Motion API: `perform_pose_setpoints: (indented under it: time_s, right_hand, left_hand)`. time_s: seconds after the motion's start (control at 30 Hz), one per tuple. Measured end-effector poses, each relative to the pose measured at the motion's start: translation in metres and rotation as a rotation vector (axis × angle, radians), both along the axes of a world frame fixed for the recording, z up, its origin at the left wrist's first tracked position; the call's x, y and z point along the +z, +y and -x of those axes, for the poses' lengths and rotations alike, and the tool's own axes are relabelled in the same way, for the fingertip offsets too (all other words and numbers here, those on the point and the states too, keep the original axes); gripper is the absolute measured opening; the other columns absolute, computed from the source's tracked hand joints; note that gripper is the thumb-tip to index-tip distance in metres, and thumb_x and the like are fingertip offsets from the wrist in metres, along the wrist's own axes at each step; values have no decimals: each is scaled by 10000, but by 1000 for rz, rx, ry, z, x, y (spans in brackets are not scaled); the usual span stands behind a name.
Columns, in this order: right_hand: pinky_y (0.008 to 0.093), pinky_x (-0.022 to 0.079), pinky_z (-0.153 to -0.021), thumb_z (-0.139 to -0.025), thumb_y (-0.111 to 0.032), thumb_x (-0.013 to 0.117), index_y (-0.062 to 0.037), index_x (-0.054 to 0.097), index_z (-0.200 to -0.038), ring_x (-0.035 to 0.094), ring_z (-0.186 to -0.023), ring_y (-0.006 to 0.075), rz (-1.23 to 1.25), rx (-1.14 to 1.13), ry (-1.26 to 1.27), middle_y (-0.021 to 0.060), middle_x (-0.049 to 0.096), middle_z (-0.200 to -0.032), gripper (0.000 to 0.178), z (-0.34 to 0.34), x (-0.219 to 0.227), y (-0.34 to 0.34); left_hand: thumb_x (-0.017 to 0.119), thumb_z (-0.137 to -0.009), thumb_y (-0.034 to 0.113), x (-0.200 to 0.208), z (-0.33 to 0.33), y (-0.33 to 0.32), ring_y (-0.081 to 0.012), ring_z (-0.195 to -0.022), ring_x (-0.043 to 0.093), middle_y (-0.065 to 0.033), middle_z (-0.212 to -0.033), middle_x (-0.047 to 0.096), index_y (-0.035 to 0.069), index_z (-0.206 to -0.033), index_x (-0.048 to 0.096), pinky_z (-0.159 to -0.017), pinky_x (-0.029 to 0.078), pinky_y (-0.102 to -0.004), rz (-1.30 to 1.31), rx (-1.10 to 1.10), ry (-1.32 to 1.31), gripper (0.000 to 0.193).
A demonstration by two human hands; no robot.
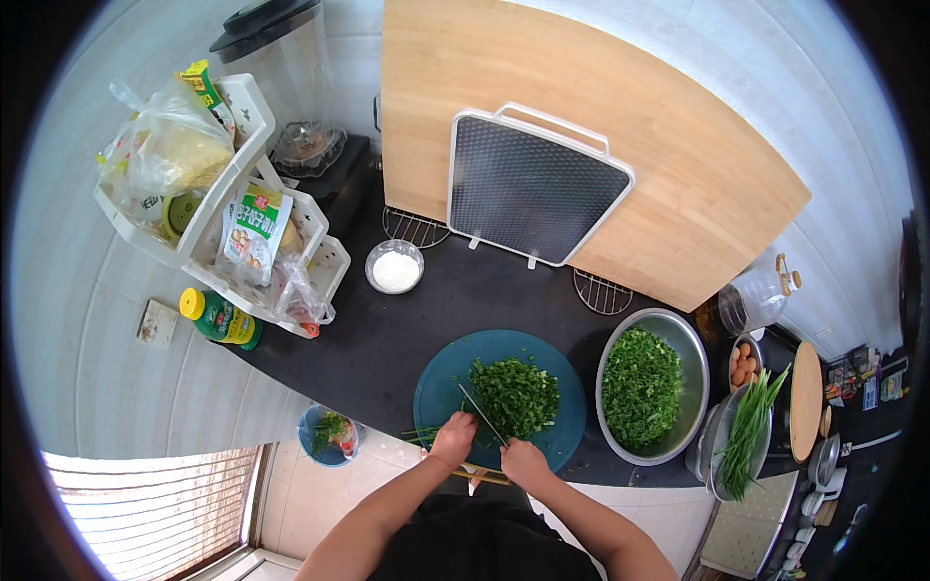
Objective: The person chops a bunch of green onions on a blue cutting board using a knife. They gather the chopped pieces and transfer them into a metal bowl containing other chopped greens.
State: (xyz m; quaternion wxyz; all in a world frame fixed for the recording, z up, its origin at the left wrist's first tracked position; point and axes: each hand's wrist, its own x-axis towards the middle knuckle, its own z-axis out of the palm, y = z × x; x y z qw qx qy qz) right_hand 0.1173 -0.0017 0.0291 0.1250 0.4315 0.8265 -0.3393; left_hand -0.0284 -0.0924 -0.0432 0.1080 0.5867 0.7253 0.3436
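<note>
A round teal cutting board [441, 387] lies on the dark counter. On it is a pile of chopped green chives [516, 395]. The right hand [523, 461] grips a knife [481, 413] at the board's near edge. Its thin blade slants up and left toward the pile. The left hand [452, 438] is curled on the board, just left of the blade, pressing on long chive stalks [420, 435]. Right of the board sits a steel bowl [692, 360] full of chopped greens. Behind the board stands a small bowl of white powder [394, 267].
</note>
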Motion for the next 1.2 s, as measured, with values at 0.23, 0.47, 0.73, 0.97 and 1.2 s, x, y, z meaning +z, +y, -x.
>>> perform_pose_setpoints:
  time_s: [0.23, 0.47, 0.73, 0.97, 1.2]
  right_hand:
    - [476, 511, -671, -864, -242, 519, 10, 603, -790, 623, -747, 419, -75, -14, 25, 245, 628, -733, 276, 54, -17, 6]
    - [463, 490, -610, -850, -284, 586, 5, 617, -810, 609, -694, 420, -8, -325, 339, 243, 613, -699, 293, 27, -18, 17]
    - [384, 456, -576, -850, -268, 612, 4, 622, -879, 601, -624, 300, 58, -383, 309, 188, 601, -651, 274, -12, 8, 28]
    - [423, 448, -546, -860, -327, 590, 7, 563, -756, 599, -627, 403, -8, -277, 253, 203, 586, -624, 351, -25, 21, 17]
    - [469, 463, -554, -899, -334, 537, 0, 538, -754, 596, -626, 412, -75, -126, 281, 215, 596, -640, 363, -25, 27, -4]
  left_hand:
    - [542, -632, -5, -3, 1, 1, -277, -939, 535, -109, -955, 566, -3, -876, 617, -794, 490, -344, -75, -40, 10, 256]
    - [589, -676, -21, 0, -4, 8, -289, -919, 540, -120, -990, 567, -1, -957, 616, -812, 477, -357, -55, 79, -71, 284]
    - [739, -661, 120, 50, -10, 10, -336, -999, 487, -125, -1046, 551, 32, -1101, 563, -875, 411, -423, 50, 406, -127, 482]
    - [726, -687, 125, 19, -10, 2, -332, -939, 520, -130, -975, 584, 24, -1046, 602, -845, 431, -406, 144, 318, -176, 393]
    - [650, -742, 65, 14, -9, -4, -309, -860, 551, -104, -863, 598, 29, -909, 657, -763, 474, -379, 67, 220, -149, 171]
